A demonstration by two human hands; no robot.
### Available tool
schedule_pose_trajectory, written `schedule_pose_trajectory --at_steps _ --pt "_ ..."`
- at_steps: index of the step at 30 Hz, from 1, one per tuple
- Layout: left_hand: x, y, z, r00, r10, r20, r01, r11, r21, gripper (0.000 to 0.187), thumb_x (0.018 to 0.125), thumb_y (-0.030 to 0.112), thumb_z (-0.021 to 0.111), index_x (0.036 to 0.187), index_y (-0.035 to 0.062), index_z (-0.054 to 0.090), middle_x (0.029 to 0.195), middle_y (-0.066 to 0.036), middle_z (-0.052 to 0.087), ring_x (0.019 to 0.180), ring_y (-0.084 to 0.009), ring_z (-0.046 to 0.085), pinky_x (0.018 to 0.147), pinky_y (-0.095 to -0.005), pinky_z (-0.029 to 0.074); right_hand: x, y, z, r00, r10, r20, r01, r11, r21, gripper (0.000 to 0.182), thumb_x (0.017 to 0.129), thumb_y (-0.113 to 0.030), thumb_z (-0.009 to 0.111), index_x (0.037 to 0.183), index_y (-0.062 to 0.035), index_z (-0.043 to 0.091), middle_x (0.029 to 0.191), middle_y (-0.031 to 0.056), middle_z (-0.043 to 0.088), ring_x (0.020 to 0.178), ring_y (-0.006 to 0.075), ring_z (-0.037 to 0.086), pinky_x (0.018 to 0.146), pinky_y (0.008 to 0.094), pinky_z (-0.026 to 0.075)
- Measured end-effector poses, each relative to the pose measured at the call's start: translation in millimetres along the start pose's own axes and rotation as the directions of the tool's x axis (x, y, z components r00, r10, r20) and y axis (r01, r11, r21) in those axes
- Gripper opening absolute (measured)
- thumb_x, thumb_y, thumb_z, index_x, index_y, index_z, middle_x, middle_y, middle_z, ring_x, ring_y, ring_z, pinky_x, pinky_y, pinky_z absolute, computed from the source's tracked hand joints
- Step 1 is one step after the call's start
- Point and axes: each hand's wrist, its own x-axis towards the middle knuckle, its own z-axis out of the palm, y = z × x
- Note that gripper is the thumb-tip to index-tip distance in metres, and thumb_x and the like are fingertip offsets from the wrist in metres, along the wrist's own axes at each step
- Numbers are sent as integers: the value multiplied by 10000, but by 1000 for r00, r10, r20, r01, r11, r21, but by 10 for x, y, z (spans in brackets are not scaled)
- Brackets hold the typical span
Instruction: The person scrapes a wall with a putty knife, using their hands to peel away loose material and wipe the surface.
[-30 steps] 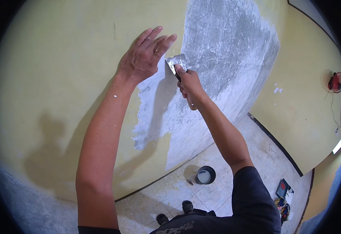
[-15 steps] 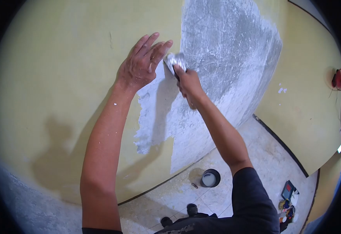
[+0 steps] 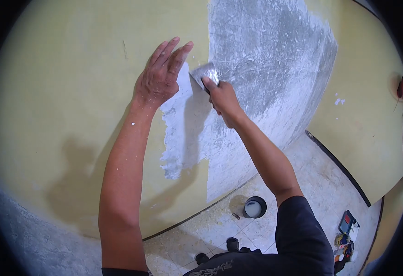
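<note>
My right hand (image 3: 222, 99) is wrapped round the handle of a metal scraper (image 3: 204, 73), whose wide blade lies against the wall at the edge of the yellow paint. My left hand (image 3: 161, 76) rests on the yellow wall (image 3: 86, 60) just left of the blade, its fingers stretched out and pointing up. Below and between the hands is a pale scraped patch (image 3: 176, 124) with a ragged left edge. Bare grey plaster (image 3: 266, 55) spreads to the right of the scraper. White flecks dot my left forearm.
A dark bucket (image 3: 262, 208) with whitish liquid stands on the tiled floor (image 3: 220, 230), a small brown object beside it. Tools and containers (image 3: 344, 239) lie at the lower right. A red object (image 3: 402, 89) is on the right wall. Paint crumbs are scattered along the wall's foot.
My left hand has shifted slightly left, away from the scraper, with its fingers straighter. The scraper blade looks sharper and is turned a little. The whole view has shifted slightly.
</note>
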Motion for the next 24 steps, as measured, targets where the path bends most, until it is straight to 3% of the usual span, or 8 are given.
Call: schedule_pose_trajectory --at_steps 3,8,13,17,19,20,22,24 --pt "-5 -17 -8 1000 23 -2 -23 1000 11 744 684 -163 429 1380 95 378 1332 -117 490 1259 -263 454 1092 -394 343 -33 397 -180 993 -43 -113 18 976 -216 585 869 -482 575 837 100 637 758 241 642 740 312 630 691 390 472" --pt "6 -11 1 1000 3 31 -5 998 70 704 752 -86 470 1415 115 347 1245 -71 568 1260 -243 447 1108 -379 319 150 124 -218 986 -138 -92 106 952 -289 568 878 -459 580 826 104 624 718 206 631 640 277 618 593 373 470" --pt "-17 4 -2 1000 12 10 -12 1000 28 706 757 -79 477 1420 122 341 1216 -83 580 1257 -243 450 1105 -381 323 -15 139 -317 997 70 9 -68 984 -165 541 895 -464 572 787 65 580 639 134 570 460 200 537 398 332 399" --pt "9 -15 13 999 12 34 -15 996 89 708 762 -79 477 1424 130 336 1215 -96 573 1252 -237 456 1108 -378 322 59 52 -290 999 -13 -35 4 967 -254 535 900 -454 571 752 60 563 637 143 569 469 208 541 406 344 404" --pt "2 -15 23 1000 3 21 -4 998 62 709 764 -79 477 1426 131 332 1212 -100 574 1249 -240 458 1108 -380 323 72 25 -308 998 -55 -18 47 951 -304 449 929 -462 537 745 -53 502 559 -6 438 408 74 377 350 256 296" --pt "-8 -8 23 1000 -5 5 5 999 40 710 767 -78 477 1428 132 328 1210 -103 576 1246 -243 461 1108 -382 324 70 38 -316 999 -49 -19 41 950 -310 449 929 -462 537 745 -53 502 559 -6 438 408 74 377 350 256 296" --pt "-16 5 37 1000 -1 -3 2 999 41 705 772 -75 477 1429 131 327 1194 -105 585 1246 -245 461 1107 -382 325 77 42 -323 1000 -23 -12 18 953 -302 566 899 -461 566 819 99 599 659 170 590 499 223 570 419 351 416" --pt "23 -28 43 1000 -7 -26 9 998 61 700 777 -71 477 1430 130 326 1178 -106 595 1246 -248 460 1107 -382 325 126 30 -316 996 -83 -22 71 938 -339 571 898 -463 565 831 103 605 672 181 596 538 237 586 456 364 432"
